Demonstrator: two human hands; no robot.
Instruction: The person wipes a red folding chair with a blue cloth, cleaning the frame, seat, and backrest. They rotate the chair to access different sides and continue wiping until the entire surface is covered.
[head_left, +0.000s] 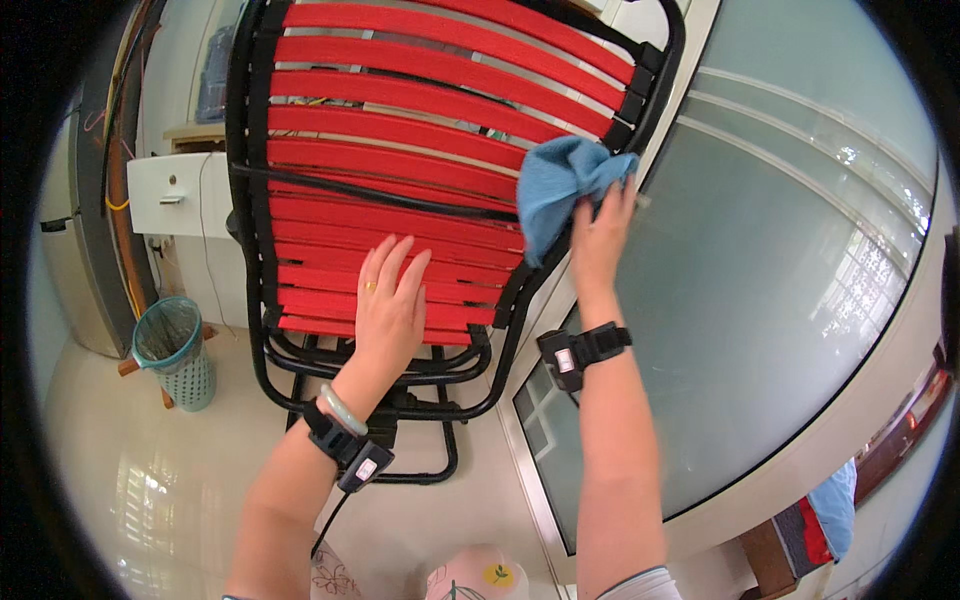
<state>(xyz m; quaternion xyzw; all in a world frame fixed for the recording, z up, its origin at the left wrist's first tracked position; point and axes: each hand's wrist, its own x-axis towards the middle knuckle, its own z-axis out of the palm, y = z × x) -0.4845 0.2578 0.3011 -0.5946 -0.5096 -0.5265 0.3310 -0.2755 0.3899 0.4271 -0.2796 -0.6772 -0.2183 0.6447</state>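
Observation:
A chair with red elastic straps (420, 120) and a black tubular frame (244, 187) fills the middle of the view, its back towards me. My right hand (602, 236) grips a blue cloth (562, 184), which lies bunched against the right side tube of the backrest. Over the lower straps is my left hand (390, 296), fingers spread and holding nothing; whether it touches the straps I cannot tell. A ring and a pale bangle (343, 410) are on that hand and wrist. Each wrist wears a black strapped device.
Close on the right stands a frosted glass sliding door (750, 262) in a pale metal frame. At left are a lined wastebasket (196, 367), a white drawer (178, 196) and a fridge (64, 270). Behind the chair, its black base (450, 450) rests on shiny floor tiles (150, 480).

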